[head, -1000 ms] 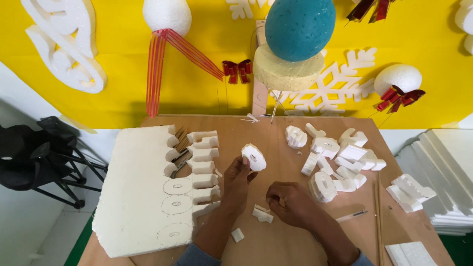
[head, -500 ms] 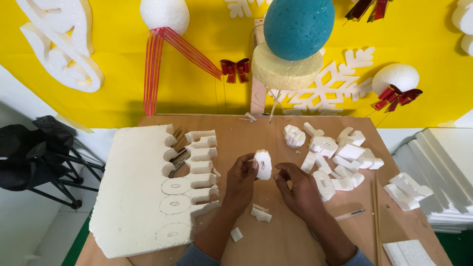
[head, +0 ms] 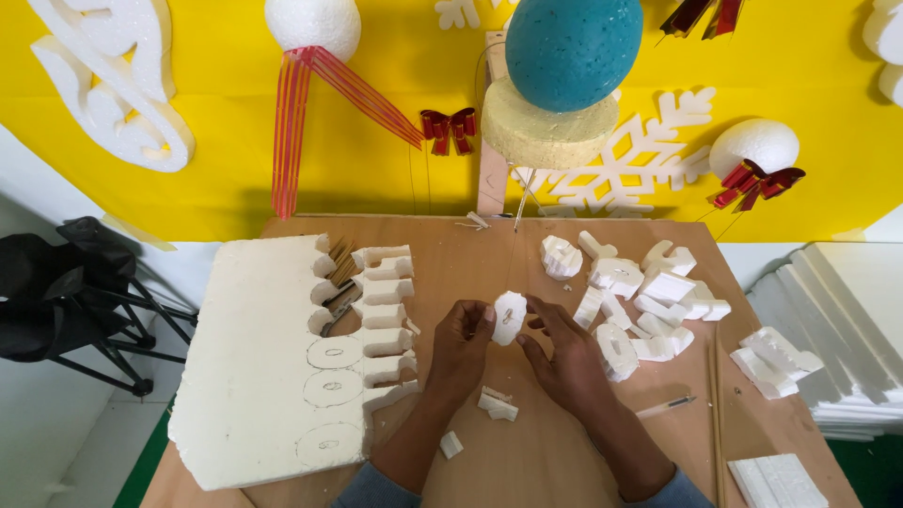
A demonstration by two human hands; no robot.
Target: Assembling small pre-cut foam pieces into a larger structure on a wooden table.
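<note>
1. The left hand (head: pixel 463 341) and the right hand (head: pixel 555 350) meet above the middle of the wooden table (head: pixel 564 452), both pinched on one small white foam oval cut-out (head: pixel 509 317).
2. The cut-out stands upright between them: the left fingertips grip its edge at 9 o'clock, the right fingertips its edge at 3 o'clock, with the right thumb close below it.
3. At 6 o'clock from the hands, a foam scrap (head: pixel 497 404) lies on the table, and a smaller foam crumb (head: pixel 451 444) lies further toward 7 o'clock.
4. At 9 o'clock lies a big white foam slab (head: pixel 259 376), its right edge cut into notches, with ovals drawn in pencil near that edge.
5. At 2 o'clock a heap of cut foam pieces (head: pixel 640 292) rests near the right hand.
6. At 4 o'clock from the right hand a thin craft knife (head: pixel 666 406) lies on the table.
7. At 12 o'clock, a teal foam egg (head: pixel 574 47) sits on a pale yellow foam disc (head: pixel 546 127) against the yellow wall.
</note>
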